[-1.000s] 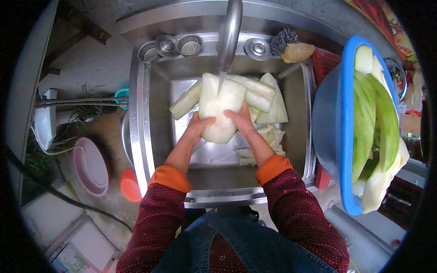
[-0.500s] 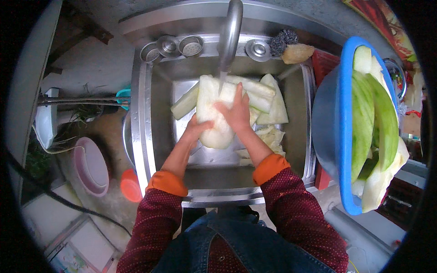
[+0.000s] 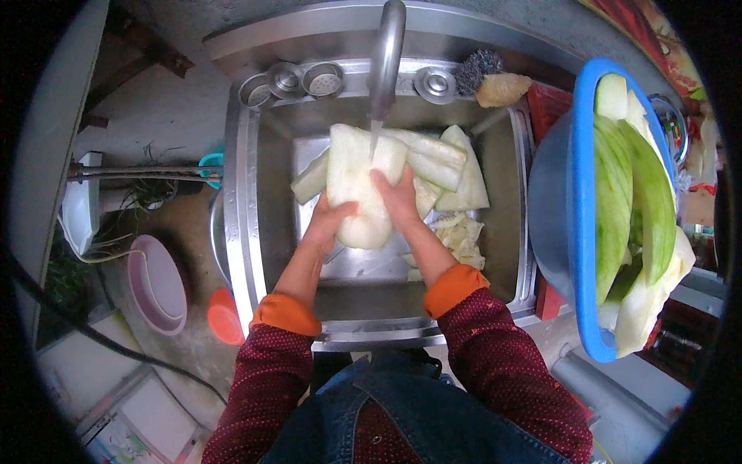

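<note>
Under the running faucet [image 3: 389, 58], a large pale piece of peeled winter melon [image 3: 353, 158] is held between my two hands. My left hand [image 3: 328, 220] grips its lower left side, thumb across its face. On its right side, my right hand [image 3: 398, 201] is wrapped round the edge, thumb also on top. Water falls onto the upper part of the piece. Below and beside it in the steel sink [image 3: 501, 240] lie more pale melon pieces [image 3: 465, 172]. Soft scraps of melon pulp [image 3: 461, 241] rest near my right wrist. My fingers behind the piece are hidden.
A blue tub [image 3: 553, 209] with green and white melon slices [image 3: 612, 193] stands close on the right. Strainers [image 3: 323, 79], a drain cover [image 3: 435, 85], a dark scrubber [image 3: 476, 71] and a tan sponge [image 3: 502, 90] line the back ledge. A pink basin [image 3: 157, 286] is at left.
The melon piece has shifted slightly left and up. My right hand has slid down from its upper face to its right edge.
</note>
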Demonstrator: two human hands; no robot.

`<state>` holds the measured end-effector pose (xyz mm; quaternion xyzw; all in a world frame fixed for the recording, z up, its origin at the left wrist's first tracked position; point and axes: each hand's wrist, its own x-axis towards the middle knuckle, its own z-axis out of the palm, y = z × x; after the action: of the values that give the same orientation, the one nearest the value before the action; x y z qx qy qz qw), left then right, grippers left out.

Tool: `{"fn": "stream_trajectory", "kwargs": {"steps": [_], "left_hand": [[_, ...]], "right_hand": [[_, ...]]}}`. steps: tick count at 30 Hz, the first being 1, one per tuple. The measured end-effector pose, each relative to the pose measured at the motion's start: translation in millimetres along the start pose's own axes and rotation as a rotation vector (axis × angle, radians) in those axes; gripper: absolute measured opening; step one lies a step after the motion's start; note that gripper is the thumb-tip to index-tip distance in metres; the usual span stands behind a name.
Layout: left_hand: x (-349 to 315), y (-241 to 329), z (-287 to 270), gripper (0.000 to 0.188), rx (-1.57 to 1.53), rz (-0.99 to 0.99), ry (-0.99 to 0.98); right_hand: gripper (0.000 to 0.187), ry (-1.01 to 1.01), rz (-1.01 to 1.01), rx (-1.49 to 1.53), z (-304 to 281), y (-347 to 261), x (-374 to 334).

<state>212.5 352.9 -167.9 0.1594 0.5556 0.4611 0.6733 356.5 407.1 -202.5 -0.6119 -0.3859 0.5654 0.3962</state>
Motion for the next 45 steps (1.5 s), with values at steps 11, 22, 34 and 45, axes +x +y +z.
{"fn": "stream_trajectory", "kwargs": {"steps": [11, 22, 34, 45], "left_hand": [[-8.9, 19.0, 28.8, 0.058, 0.469, 0.375, 0.214], [35.0, 80.2, 38.9, 0.057, -0.175, -0.061, -0.256], [37.0, 104.7, 4.8, 0.064, 0.345, 0.018, -0.622], [18.6, 69.0, -16.5, 0.071, 0.067, 0.049, -0.396]], "right_hand": [[0.06, -0.274, 0.285, 0.535, -5.3, -17.5, -19.0], [0.061, -0.672, 0.44, 0.657, -34.1, -31.9, -38.3], [0.068, -1.035, 1.0, 1.558, -51.2, 2.8, -35.8], [0.062, -0.728, 0.742, 1.141, -43.4, -11.9, -19.3]]}}
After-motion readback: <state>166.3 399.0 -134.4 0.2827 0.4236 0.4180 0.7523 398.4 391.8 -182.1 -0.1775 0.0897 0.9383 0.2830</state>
